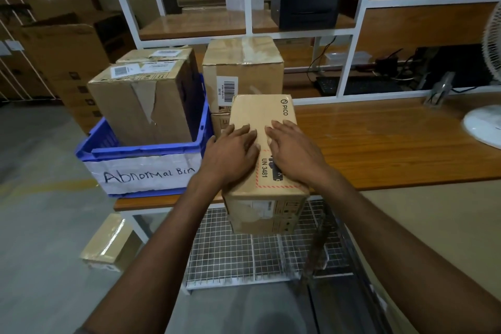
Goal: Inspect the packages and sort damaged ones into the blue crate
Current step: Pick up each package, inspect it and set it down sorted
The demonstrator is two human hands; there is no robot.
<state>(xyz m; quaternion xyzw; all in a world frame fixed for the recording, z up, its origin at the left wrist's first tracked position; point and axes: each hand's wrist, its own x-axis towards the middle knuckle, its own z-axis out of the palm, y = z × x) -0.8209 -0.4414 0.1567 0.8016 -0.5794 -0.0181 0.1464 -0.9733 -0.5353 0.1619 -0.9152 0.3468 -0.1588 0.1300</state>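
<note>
The box (261,112) lies lengthwise at the front edge of the worktop (379,144), near the left end, and its near end seems to jut out past that edge. Both hands rest flat on its top. The left hand (233,148) and the right hand (294,152) lie side by side with fingers straight and slightly spread, pressing down rather than gripping anything.

That is the main risk. With only palms on top and nothing curled round the sides, a pull toward the body could tip the box off the front edge onto the wire shelf below.

The blue crate (141,150) sits at the left end of the worktop, just beside the box, and its left side overhangs the corner. It already holds a torn box (141,106) and another behind it, so little room is left. A further package stacked on top could slide off, and any added weight could unbalance the crate.

The underside of the box is hidden, so damage there could be missed.
</note>
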